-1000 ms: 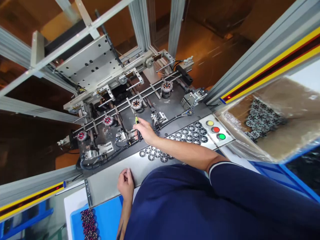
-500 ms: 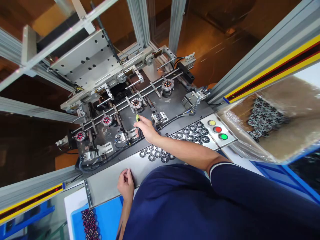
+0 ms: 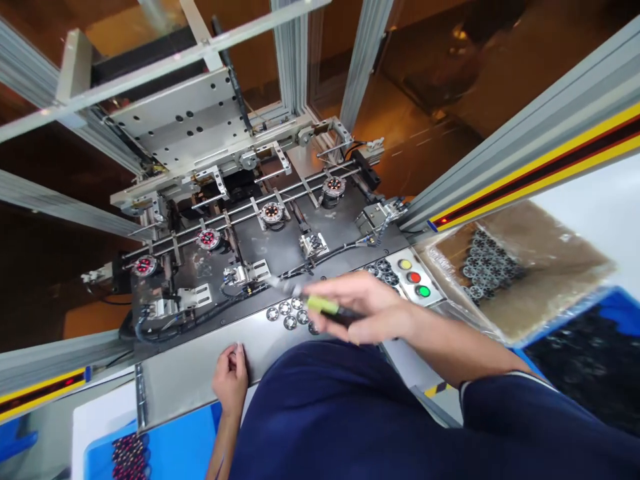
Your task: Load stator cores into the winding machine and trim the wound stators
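Observation:
Raised over the front ledge, my right hand (image 3: pixel 373 307) is closed around a slim tool with a green and black handle (image 3: pixel 324 307). Its pale tip points up and left, smeared by motion. Below and beyond it lie several round metal parts (image 3: pixel 290 322) in rows on the ledge, some covered by the hand. My left hand (image 3: pixel 231 373) rests at the ledge's left part with its fingers curled in; I see nothing in them. On the machine's dark plate sit round parts in holders: one (image 3: pixel 272 212) near the middle, one (image 3: pixel 334 187) to its right, and red-marked ones (image 3: pixel 209 239) to the left.
Yellow, red and green buttons (image 3: pixel 414 277) sit on the ledge's right end. Beyond stands a plastic-lined box (image 3: pixel 540 293) of round parts. A blue tray (image 3: pixel 180 440) with dark red parts is at lower left. Yellow-edged sensor bars (image 3: pixel 540 167) and aluminium posts flank the machine.
My right hand has drawn back from the middle holder toward my body and to the right, still gripping the tool. My left hand stays curled by the ledge. The whole view has shifted slightly.

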The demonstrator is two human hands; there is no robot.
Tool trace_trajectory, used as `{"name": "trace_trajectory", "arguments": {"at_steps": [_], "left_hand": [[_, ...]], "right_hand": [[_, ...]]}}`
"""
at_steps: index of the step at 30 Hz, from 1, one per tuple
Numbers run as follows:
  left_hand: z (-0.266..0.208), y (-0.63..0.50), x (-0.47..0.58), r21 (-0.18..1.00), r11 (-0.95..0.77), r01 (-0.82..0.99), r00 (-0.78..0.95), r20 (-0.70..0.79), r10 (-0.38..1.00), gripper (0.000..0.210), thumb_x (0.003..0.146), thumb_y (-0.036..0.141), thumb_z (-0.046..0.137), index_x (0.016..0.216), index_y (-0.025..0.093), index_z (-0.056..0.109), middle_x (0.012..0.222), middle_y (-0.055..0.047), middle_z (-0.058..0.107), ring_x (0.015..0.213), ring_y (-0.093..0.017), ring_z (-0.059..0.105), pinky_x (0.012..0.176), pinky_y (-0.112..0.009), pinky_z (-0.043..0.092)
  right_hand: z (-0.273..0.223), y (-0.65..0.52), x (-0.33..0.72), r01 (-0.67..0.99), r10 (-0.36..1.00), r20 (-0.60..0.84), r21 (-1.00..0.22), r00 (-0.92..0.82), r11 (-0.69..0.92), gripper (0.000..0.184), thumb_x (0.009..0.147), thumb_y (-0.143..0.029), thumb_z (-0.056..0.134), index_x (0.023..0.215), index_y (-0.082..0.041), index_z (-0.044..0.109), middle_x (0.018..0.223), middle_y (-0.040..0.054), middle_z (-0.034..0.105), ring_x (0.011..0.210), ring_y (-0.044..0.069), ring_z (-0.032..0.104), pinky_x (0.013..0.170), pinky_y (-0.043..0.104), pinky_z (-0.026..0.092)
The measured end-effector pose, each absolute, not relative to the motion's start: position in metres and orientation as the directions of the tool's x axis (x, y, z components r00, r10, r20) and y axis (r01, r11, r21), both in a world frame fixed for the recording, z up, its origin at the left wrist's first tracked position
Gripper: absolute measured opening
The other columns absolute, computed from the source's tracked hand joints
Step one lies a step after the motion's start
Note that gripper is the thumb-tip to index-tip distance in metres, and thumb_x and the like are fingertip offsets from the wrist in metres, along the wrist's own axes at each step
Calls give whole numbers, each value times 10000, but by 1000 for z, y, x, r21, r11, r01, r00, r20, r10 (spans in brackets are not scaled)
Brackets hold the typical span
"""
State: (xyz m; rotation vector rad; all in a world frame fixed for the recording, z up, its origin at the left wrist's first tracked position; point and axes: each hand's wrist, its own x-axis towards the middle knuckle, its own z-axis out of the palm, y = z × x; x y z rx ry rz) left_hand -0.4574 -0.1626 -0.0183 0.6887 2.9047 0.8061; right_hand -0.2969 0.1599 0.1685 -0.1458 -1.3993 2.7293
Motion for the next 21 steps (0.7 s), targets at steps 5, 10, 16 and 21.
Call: {"name": "trace_trajectory", "arguments": {"at_steps": [5,10,16,21], "left_hand": [[-19,-163,-457,520,761,387,-907,65,417,417,860,577,508,964,209,677,664,-4,621,630,-179,603,654,-302,481],[-22,-166,-457,538,761,363,-918,66,391,380,827,575,527,935,242,676,683,-12,634,644,-197,603,615,-302,461],[-35,-171,-458,441,797,412,-907,113,407,441,825,624,492,962,246,675,733,-36,661,688,-236,637,572,-312,445],[-26,-166,-456,483,765,426,-892,85,444,407,873,573,484,965,216,658,708,-16,645,658,-195,631,641,-301,481]], "right_hand": [[142,210,-291,-95,615,-314,-837,-723,-539,424,708,-240,702,1123,-165,662,851,38,699,613,132,638,477,234,519],[110,235,-310,-44,675,-428,-826,-601,-562,313,718,-247,660,1017,-178,598,797,27,703,589,134,639,465,233,519],[96,246,-321,-4,693,-418,-855,-587,-519,258,759,-349,608,961,-203,542,744,6,681,575,135,627,462,230,492],[89,252,-324,-53,689,-429,-827,-584,-560,259,756,-337,643,956,-204,545,739,4,686,565,133,624,469,229,490]]}}
